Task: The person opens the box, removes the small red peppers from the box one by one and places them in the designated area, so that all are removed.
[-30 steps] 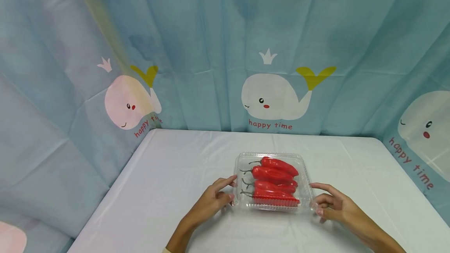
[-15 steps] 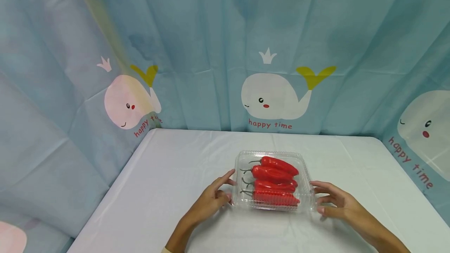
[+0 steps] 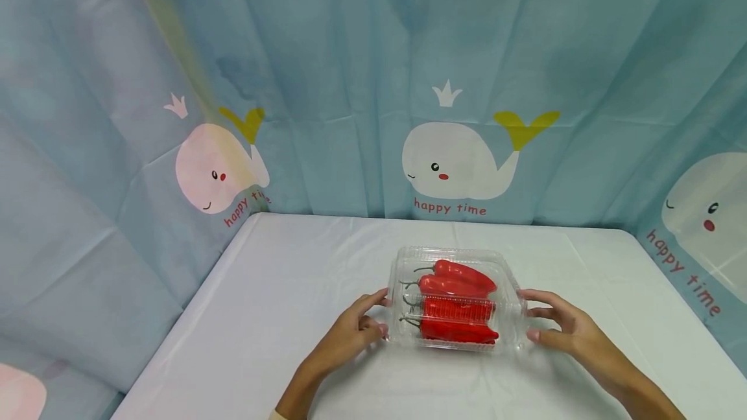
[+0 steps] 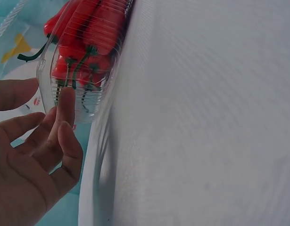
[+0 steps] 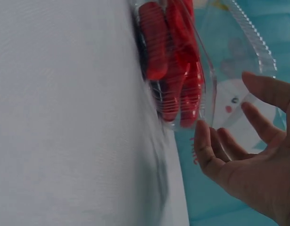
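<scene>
Head view takes in the curtain (image 3: 327, 70) first, blue cloth printed with white whales, hanging behind and to both sides of the tabletop (image 3: 280, 316). A white cloth covers the tabletop, creased in places.

Near its front edge, a little right of centre, sits the box (image 3: 454, 256), a clear plastic clamshell with ribbed walls. Its lid is lifted at the front, tilted up over the tray. Inside lie the peppers (image 3: 458, 297), red ones packed side by side, their dark stems pointing to my left.

My left hand (image 3: 355, 328) is at the left wall of the box, fingers loosely bent and spread, the fingertips (image 4: 65, 101) resting against the ribbed plastic by the stems; nothing is clasped in it. My right hand (image 3: 559, 328) is at the right wall, fingers spread and relaxed. The right wrist view shows its fingertips (image 5: 202, 132) right at the rim of the box, but I cannot tell whether they touch it or sit just beside it. Both wrist views show the peppers pressed close against the clear walls.
</scene>
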Motion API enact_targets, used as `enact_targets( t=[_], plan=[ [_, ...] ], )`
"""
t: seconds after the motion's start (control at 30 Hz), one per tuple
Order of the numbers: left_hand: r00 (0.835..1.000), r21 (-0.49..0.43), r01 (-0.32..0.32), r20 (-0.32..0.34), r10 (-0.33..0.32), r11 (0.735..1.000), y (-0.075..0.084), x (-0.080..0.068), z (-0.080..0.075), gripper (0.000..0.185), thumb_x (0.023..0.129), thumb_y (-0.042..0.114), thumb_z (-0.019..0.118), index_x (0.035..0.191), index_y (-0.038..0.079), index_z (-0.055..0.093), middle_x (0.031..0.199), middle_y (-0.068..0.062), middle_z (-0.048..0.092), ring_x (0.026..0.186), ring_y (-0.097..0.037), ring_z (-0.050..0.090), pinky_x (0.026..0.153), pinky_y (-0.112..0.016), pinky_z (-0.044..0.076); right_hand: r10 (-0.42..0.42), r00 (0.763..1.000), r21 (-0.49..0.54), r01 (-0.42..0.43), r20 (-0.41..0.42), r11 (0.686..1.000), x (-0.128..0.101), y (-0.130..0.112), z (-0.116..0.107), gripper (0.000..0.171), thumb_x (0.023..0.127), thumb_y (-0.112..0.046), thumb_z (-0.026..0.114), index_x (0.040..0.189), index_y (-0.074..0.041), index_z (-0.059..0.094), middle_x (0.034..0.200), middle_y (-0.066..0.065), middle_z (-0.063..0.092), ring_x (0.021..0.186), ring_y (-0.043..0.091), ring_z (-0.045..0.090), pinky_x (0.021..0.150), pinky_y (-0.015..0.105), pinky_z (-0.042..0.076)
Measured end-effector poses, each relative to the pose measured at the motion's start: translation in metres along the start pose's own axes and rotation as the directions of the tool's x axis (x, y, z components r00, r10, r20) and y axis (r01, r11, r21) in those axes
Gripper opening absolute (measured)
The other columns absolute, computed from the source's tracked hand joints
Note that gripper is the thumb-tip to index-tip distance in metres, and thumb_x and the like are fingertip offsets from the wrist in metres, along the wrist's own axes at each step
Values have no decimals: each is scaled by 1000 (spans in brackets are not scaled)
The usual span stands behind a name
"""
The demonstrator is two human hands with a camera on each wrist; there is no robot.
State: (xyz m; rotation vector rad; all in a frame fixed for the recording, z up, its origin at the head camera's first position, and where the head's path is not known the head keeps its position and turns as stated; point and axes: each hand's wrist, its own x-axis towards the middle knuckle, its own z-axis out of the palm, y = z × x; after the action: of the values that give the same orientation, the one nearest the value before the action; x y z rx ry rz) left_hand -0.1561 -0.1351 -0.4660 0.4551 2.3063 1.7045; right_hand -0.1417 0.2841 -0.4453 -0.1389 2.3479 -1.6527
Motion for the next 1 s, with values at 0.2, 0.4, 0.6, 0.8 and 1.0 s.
enact_targets(
  t=[0.2, 0.4, 0.6, 0.8, 1.0],
  plan=[
    [1000, 36, -10, -24, 11, 999, 0, 1, 1, 64, 98, 11, 70, 159, 12, 50, 158, -10, 51, 106, -19, 71, 80, -24, 56, -132, 991, -29, 131, -28, 991, 3, -4, -2, 59, 104, -21, 65, 159, -21, 45, 148, -9, 48, 125, 2, 54, 88, 32, 61],
    [1000, 53, -30, -7, 31, 998, 1, 0, 0, 64, 100, 12, 70, 160, 13, 47, 164, -8, 44, 112, -22, 69, 88, -26, 56, -214, 977, 12, 214, -13, 977, 8, -4, -1, 60, 105, -13, 63, 160, -16, 41, 151, -5, 43, 128, 0, 50, 91, 29, 60],
    [998, 93, -65, 21, 63, 993, 2, 1, -2, 64, 102, 12, 68, 162, 13, 46, 168, -8, 40, 119, -28, 69, 94, -29, 56, -212, 977, 1, 212, -10, 977, 12, -8, 0, 64, 104, -14, 63, 163, -18, 36, 157, 16, 36, 123, 20, 63, 90, 29, 60],
    [994, 138, -105, 49, 99, 985, 4, 3, -3, 65, 101, 8, 67, 161, 8, 45, 172, -7, 33, 122, -32, 68, 95, -30, 56, -247, 969, -28, 247, -12, 969, 19, -14, -1, 68, 104, -16, 63, 165, -20, 33, 162, 13, 32, 127, 19, 60, 90, 29, 60],
    [992, 197, -119, 69, 108, 973, 5, 8, -3, 64, 101, 9, 64, 162, 9, 44, 174, -3, 29, 124, -29, 66, 94, -31, 57, -270, 963, -73, 267, -25, 961, 24, -16, -1, 71, 105, -19, 64, 167, -21, 31, 168, 6, 28, 138, 5, 40, 91, 25, 58]
  ],
)
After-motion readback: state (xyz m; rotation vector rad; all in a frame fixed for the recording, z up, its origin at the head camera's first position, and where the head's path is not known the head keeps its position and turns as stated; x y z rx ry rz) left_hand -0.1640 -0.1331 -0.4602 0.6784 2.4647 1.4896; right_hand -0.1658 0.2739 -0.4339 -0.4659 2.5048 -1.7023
